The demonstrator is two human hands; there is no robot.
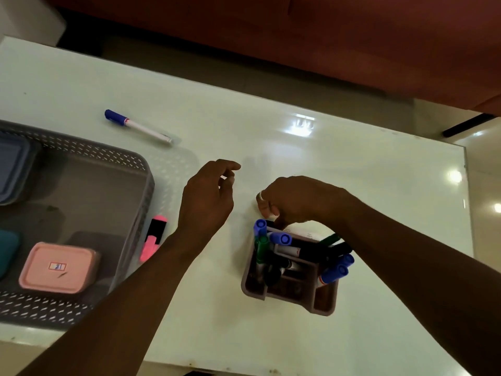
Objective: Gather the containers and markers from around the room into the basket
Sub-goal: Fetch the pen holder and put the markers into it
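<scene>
1. The white table (352, 164) fills most of the view, and beyond its far edge there is a red-brown surface (352, 36).
2. Both bare forearms reach in from the near edge. The left hand (206, 202) hovers above the bare tabletop between the basket and the marker holder. Its fingers are loosely curled and apart, and it holds nothing.
3. The right hand (295, 202) hangs over the far rim of the holder, knuckles up, with its fingers curled down towards the marker tops. A ring (260, 195) shows on one finger. It is not clear whether the fingertips are pinching a marker or only touching one.
4. One grey perforated basket (81, 150) stands on the left side of the table, partly cut off by the edge of the view.
5. Three lidded containers lie in the basket. The blue-grey one (13, 164) is at the far left, the teal one (8, 248) is at the left edge, and the pink one (58, 267) is near the front.
6. One grey marker holder (322, 299) stands under the right wrist. It is packed with markers: four with blue caps, two green, and several black ones too crowded to count.
7. Two markers lie loose on the table. The pink highlighter (154, 237) is just beside the basket's right wall. The blue-capped white marker (138, 126) lies beyond the basket, well apart from both hands.
</scene>
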